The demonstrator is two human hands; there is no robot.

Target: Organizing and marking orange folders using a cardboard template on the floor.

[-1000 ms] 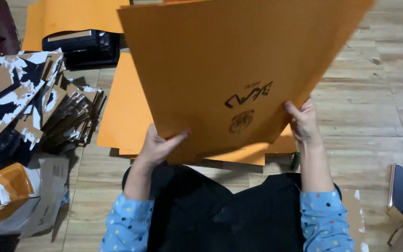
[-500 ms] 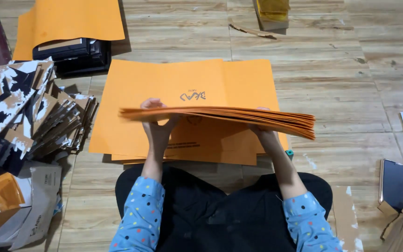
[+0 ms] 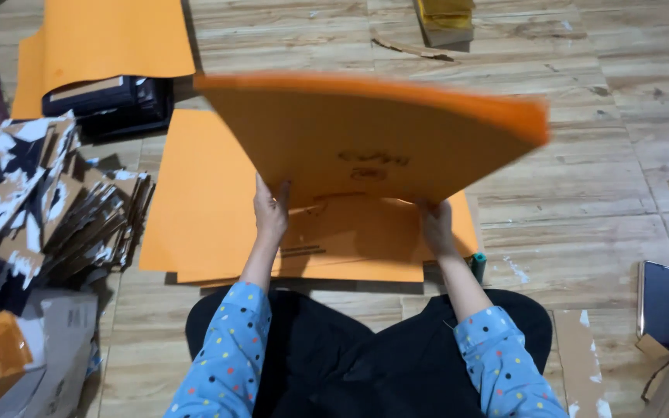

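1. The left hand (image 3: 270,210) grips the near left edge of a stack of orange cards (image 3: 365,135). Its thumb lies on top and its fingers curl under.
2. The right hand (image 3: 435,226) grips the near right edge of the same stack. Its fingers are closed around the edge.
3. The stack is up in the air, just past both hands. It tilts so its far edge is higher than the edge by the hands. It looks blurry.
4. Right under the hands, a big orange sheet (image 3: 210,209) lies flat on the wooden floor (image 3: 582,116).
5. Far out to the left of the left hand is a heap of folded boxes (image 3: 32,201) in brown, black and white.
6. Past the heap, more orange sheets (image 3: 110,39) rest over a black box (image 3: 110,101).
7. Well to the right of the right hand, a phone (image 3: 661,303) lies flat on the floor.
8. Both arms wear blue sleeves (image 3: 222,364) with dots of many colours.
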